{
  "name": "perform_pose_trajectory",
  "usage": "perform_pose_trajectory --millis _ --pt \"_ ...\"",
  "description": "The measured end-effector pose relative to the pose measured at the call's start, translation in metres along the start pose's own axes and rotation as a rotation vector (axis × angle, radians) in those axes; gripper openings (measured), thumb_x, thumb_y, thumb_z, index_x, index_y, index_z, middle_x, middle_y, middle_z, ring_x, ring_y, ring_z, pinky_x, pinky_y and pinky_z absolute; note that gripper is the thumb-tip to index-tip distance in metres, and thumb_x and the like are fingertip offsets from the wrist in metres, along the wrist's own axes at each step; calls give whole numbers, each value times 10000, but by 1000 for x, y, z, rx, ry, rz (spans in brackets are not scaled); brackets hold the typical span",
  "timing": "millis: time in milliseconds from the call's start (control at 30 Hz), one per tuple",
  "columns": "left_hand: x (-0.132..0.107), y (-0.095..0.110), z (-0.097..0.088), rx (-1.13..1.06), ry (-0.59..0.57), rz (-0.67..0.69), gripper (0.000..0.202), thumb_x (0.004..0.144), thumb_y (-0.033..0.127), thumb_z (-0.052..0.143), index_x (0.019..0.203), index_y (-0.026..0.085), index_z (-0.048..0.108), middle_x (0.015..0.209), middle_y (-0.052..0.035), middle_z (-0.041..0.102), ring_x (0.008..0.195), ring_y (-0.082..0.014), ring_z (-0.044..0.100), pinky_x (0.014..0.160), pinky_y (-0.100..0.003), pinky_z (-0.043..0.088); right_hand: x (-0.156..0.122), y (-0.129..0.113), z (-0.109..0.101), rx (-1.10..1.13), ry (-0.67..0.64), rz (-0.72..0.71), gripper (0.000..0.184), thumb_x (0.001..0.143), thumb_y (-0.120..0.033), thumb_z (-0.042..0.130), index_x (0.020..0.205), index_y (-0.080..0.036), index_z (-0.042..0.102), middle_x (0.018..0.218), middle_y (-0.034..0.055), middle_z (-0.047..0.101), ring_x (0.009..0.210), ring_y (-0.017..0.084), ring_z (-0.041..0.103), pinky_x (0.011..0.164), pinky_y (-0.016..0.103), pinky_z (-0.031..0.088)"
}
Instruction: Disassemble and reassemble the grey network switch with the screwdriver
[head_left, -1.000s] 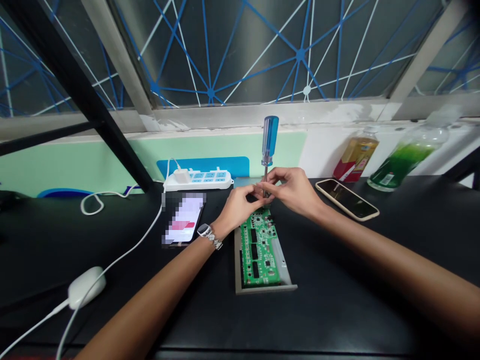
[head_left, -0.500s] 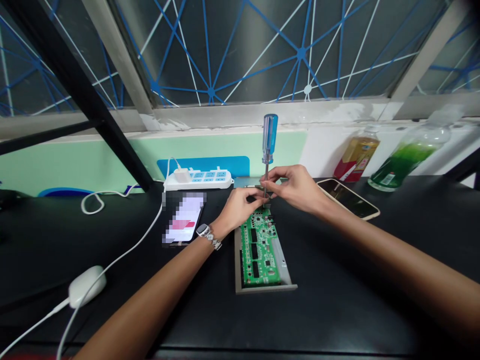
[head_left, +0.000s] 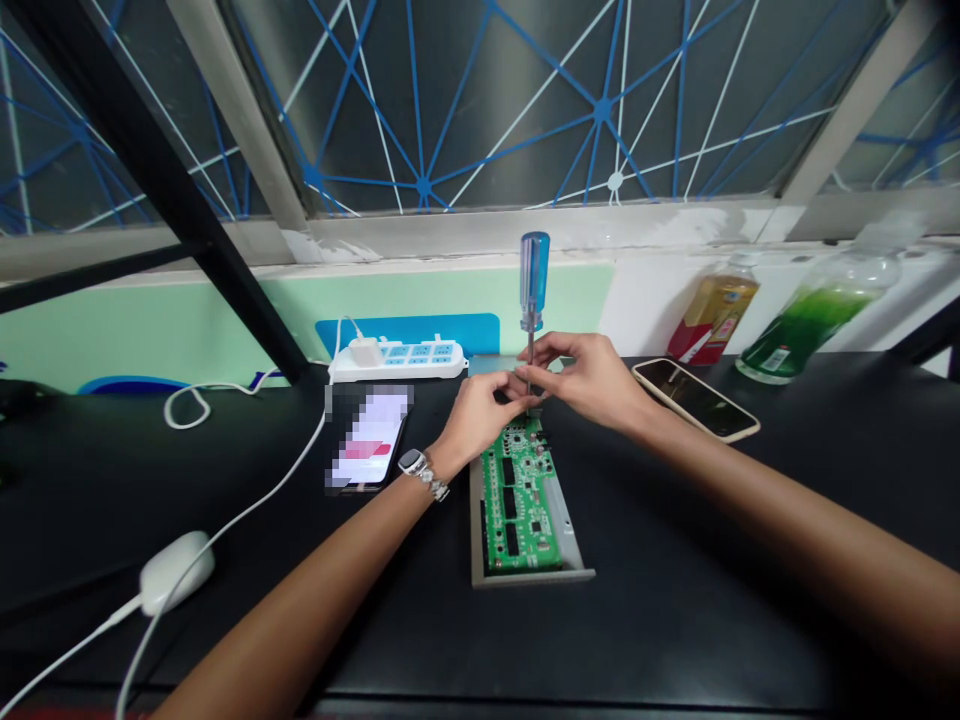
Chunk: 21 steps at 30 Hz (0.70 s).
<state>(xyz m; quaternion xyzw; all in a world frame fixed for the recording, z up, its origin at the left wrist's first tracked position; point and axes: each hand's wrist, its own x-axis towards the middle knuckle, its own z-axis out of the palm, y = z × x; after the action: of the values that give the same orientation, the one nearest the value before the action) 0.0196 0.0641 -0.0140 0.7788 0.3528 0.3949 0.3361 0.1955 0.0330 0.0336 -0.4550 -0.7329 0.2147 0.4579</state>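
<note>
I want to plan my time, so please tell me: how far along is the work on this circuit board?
Done: the green circuit board already sits in its metal tray. In hand: a blue-handled screwdriver stands upright at the board's far end, between the left hand and right hand. Left: hard to tell, since any screws are too small to see; no cover is on the board.

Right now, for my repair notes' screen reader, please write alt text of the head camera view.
A left hand and a right hand meet at the shaft of an upright blue-handled screwdriver, above a green circuit board in a metal case. A phone and another phone lie either side on a black desk, with a power strip behind.
</note>
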Motion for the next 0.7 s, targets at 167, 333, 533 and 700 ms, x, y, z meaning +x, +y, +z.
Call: perform_pose_trajectory --millis 167,333,533,700 --pt "-3 2 0 13 -45 35 192 862 342 686 960 182 730 957 -77 732 892 -198 684 743 -321 557 0 -2 0 47 -12 -1 93 813 -259 648 775 -176 662 788 39 701 717 181 652 666 329 537" --pt "-2 1 2 -30 -8 21 172 851 330 702 815 162 704 846 -65 736 830 -195 689 726 -321 550 0 -2 -1 20 -10 -10 67 795 -232 652 799 -172 683 820 42 713 752 182 653 663 310 521" --pt "-3 4 0 -52 -53 33 140 860 294 688 922 172 721 944 -70 748 895 -196 697 811 -343 552 0 -3 -2 16 -25 6 79 805 -227 630 790 -172 685 791 36 710 730 175 646 662 308 508" --pt "-2 4 3 -41 36 27 181 821 317 733 763 154 681 769 -48 717 723 -173 662 680 -312 523 0 -5 -2 12 -42 1 102 800 -238 649 843 -162 703 826 46 725 744 180 656 638 297 495"
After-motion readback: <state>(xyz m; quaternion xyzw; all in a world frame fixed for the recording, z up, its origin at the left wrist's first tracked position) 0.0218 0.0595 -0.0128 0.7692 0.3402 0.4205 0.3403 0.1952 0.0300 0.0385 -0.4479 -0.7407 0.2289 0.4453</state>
